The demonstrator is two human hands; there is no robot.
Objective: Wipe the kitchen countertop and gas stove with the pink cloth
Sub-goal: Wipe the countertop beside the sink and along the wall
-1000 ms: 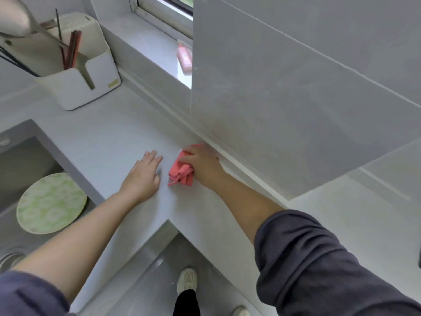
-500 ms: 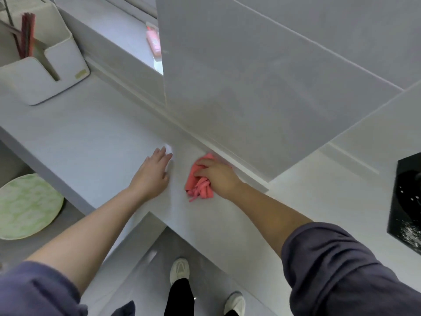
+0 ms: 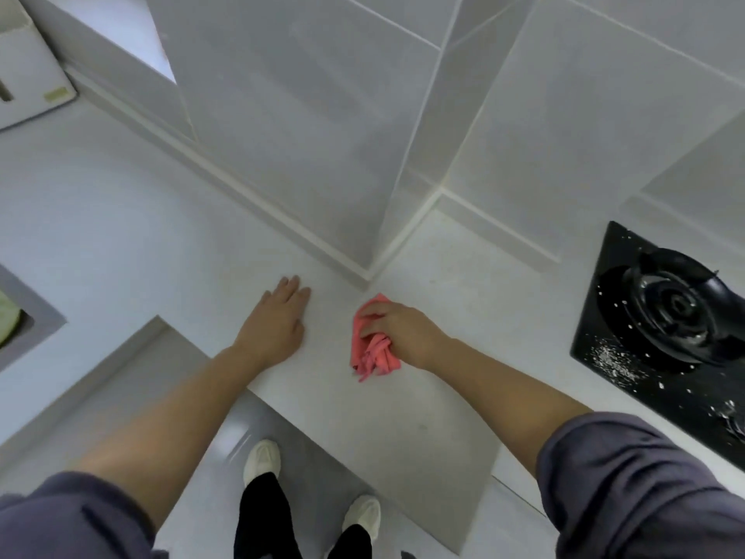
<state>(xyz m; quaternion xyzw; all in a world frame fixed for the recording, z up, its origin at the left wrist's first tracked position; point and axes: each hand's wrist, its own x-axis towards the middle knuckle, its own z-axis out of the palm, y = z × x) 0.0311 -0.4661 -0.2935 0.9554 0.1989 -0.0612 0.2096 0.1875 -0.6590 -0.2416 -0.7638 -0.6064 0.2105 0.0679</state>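
My right hand is closed on the bunched pink cloth and presses it onto the pale countertop, just in front of the wall's outer corner. Flat on the counter to the left of the cloth lies my left hand, fingers together and holding nothing. The black gas stove sits at the right, with a round burner and white crumbs scattered over its glass.
A white utensil holder stands at the far left by the window ledge. The sink's edge with a green plate shows at the left border. The tiled wall corner juts toward me. Below the counter edge are my feet.
My right hand has slid the cloth rightward along the counter past the wall corner. The view has swung right, bringing the stove in and pushing the sink and holder out.
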